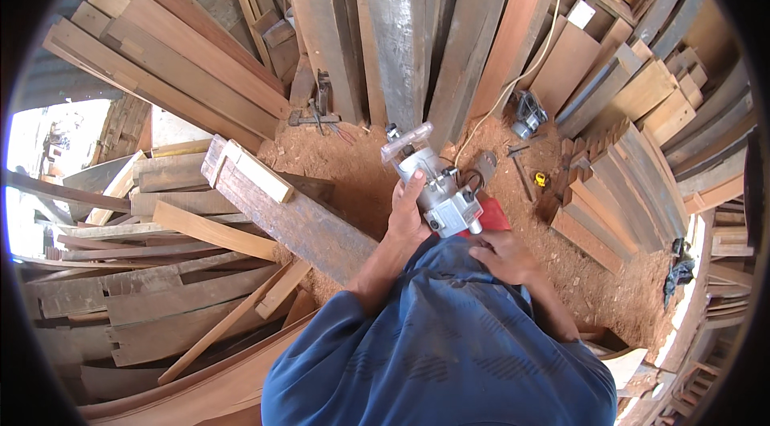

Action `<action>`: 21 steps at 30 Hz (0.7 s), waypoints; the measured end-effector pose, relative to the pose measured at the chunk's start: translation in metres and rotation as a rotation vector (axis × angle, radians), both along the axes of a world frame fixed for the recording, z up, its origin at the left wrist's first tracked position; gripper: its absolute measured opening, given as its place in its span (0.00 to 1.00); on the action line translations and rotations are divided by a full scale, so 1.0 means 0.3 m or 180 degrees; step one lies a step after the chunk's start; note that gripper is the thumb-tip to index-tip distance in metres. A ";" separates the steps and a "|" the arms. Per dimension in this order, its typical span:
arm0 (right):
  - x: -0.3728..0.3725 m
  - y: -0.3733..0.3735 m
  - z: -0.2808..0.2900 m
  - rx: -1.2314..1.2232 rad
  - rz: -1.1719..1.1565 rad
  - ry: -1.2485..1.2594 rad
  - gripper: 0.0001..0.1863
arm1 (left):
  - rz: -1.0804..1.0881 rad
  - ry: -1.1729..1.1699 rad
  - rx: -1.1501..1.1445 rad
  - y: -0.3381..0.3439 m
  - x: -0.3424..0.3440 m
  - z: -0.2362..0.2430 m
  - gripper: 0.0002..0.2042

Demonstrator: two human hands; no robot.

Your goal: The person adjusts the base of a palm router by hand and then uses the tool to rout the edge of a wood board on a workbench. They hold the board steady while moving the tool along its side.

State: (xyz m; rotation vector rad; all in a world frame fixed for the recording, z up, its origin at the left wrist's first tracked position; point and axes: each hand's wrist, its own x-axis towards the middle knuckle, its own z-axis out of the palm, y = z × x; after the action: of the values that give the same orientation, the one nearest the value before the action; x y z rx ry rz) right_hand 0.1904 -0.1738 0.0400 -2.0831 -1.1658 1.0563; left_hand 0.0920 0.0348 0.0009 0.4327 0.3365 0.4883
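My left hand (407, 213) is wrapped round the side of a handheld router (437, 189), its thumb lying along the silver body. The tool is tilted above my lap, with a clear plastic piece at its far end and a boxy silver part close to me. Just below and right of it is my right hand (505, 256), fingers curled close to my blue shirt (449, 314). What those fingers hold, if anything, is hidden. Red cloth (495, 216) shows behind the router.
A worn plank (281, 201) with a small pale strip (255, 172) on it slants to my left. Ahead lie a hand plane (322, 93), pliers (343, 133) and another power tool (528, 115). A hammer (521, 173) and yellow tape measure (541, 180) lie in sawdust, with stacked boards around.
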 end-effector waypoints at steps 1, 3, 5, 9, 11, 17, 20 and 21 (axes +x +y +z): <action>-0.020 0.021 -0.045 -0.0010 0.0002 -0.0241 0.24 | -0.0027 -0.0133 -0.0356 0.003 0.014 0.011 0.21; -0.033 0.090 -0.086 0.0875 0.0022 -0.0950 0.35 | -0.0034 -0.0277 -0.0670 -0.002 0.021 0.046 0.22; -0.001 0.166 -0.137 0.1831 0.0088 -0.1278 0.42 | 0.0027 -0.0347 -0.0876 -0.011 0.032 0.075 0.24; 0.050 0.250 -0.216 0.1902 -0.0553 0.0655 0.55 | -0.0026 -0.0558 -0.1181 0.021 0.052 0.104 0.25; 0.084 0.296 -0.188 0.1779 -0.0509 0.0641 0.59 | -0.0162 -0.0738 -0.1468 0.021 0.083 0.147 0.28; 0.206 0.344 -0.316 0.1770 -0.0645 0.1032 0.37 | -0.0031 -0.0633 -0.1653 0.088 0.164 0.012 0.30; 0.289 0.430 -0.319 0.1457 -0.0686 0.1070 0.42 | -0.0015 -0.0702 -0.1965 0.123 0.239 -0.034 0.30; 0.330 0.460 -0.333 0.1372 -0.0521 0.0989 0.46 | 0.0078 -0.0577 -0.2030 0.147 0.270 -0.055 0.29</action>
State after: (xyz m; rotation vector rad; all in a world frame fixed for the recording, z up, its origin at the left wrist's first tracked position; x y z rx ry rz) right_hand 0.2894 -0.0358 -0.0600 -1.5854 -0.9493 0.9151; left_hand 0.1730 0.0788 -0.0155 -0.2340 0.3034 0.4140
